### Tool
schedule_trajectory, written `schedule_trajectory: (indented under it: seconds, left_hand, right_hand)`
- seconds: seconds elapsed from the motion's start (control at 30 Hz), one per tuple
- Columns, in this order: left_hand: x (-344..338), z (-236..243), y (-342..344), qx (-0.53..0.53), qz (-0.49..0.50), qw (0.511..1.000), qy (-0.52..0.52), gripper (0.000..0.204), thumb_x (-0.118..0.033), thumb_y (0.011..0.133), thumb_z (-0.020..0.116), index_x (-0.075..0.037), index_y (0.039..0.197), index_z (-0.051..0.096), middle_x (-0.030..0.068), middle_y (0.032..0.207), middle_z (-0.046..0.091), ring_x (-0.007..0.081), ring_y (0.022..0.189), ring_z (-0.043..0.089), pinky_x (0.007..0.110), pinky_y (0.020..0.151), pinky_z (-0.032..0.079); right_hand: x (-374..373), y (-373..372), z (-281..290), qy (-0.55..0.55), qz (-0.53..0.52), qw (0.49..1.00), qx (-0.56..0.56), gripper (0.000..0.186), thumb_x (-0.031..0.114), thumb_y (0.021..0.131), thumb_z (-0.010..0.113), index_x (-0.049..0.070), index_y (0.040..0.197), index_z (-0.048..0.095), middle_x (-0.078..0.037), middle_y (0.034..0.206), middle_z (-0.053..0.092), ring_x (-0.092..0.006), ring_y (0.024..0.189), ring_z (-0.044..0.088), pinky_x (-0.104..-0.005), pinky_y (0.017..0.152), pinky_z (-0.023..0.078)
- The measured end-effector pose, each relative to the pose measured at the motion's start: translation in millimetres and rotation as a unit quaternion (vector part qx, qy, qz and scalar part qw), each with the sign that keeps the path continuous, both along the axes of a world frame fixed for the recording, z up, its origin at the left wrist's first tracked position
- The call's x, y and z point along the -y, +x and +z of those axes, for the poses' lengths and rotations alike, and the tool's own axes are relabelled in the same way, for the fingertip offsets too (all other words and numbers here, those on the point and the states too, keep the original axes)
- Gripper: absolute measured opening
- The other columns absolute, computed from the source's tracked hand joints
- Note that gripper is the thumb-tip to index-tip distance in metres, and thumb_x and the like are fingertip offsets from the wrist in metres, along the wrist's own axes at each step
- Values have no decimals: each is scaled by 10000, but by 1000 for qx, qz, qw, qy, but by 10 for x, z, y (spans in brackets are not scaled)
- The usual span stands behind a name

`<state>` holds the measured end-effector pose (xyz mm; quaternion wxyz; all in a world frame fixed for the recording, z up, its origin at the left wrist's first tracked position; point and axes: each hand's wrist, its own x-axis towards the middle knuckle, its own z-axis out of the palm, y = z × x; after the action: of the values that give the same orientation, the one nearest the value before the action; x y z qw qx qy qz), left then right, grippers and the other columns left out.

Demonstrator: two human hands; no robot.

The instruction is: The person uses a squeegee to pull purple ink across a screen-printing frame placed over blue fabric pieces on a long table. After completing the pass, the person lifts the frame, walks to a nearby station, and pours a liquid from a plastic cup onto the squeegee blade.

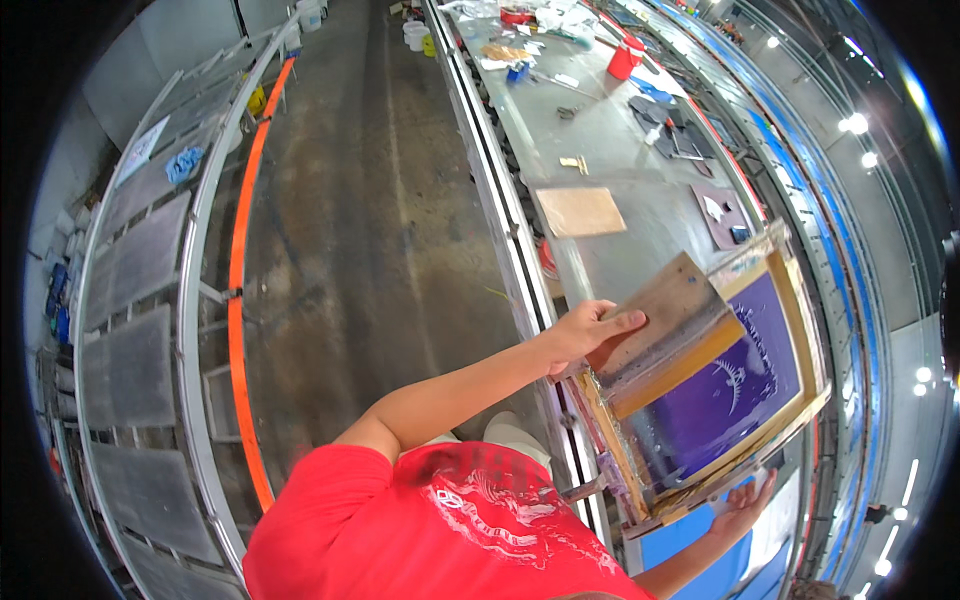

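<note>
Gripping the broad squeegee (668, 325) in the left hand (585, 335), tilted over the far left part of the purple screen (700, 425). Holding the right hand (740, 512) spread by the near edge of the frame (806, 335); cannot tell about contact. Could scar the purple screen through a slip in the one-handed grip.

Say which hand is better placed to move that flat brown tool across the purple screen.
Probably the left hand: it grips the flat brown tool over the purple screen, while the right hand is by the outer edge of the frame.
</note>
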<state>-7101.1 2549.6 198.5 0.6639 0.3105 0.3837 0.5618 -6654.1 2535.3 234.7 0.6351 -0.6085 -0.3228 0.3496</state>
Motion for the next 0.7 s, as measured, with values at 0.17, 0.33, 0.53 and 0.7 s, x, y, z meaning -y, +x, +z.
schedule_trajectory:
  seconds: [0.17,0.33,0.53,0.7]
  left_hand:
    - [-154,-9,-1325,15,120,993,14,589,-474,911,747,30,1201,651,74,1064,687,125,960,642,292,832,526]
    - [-252,-202,-2913,-84,314,945,30,536,-393,918,761,33,1223,645,69,1077,689,113,948,628,293,844,517]
    - [294,-477,-4766,-115,563,811,-110,524,-355,924,759,45,1241,641,78,1099,695,142,927,645,316,817,527]
    - [1098,-1073,-5378,-83,692,706,-124,501,-382,932,743,30,1196,635,91,1094,690,179,910,672,334,774,553]
  right_hand:
    - [-1132,-1350,-54,31,134,986,-97,463,397,977,640,182,1385,597,51,818,459,-43,646,373,-210,572,292]
    - [-2413,-3610,-104,60,266,957,-99,359,307,1006,614,153,1330,596,85,731,391,-18,596,337,-193,528,260]
    - [-3244,-7015,-532,43,523,844,-112,239,178,1007,602,144,1243,608,109,677,403,4,567,358,-180,484,278]
    - [-3040,-9246,-1132,-15,659,744,-107,170,160,993,636,116,1153,672,108,681,451,-7,565,384,-196,463,281]
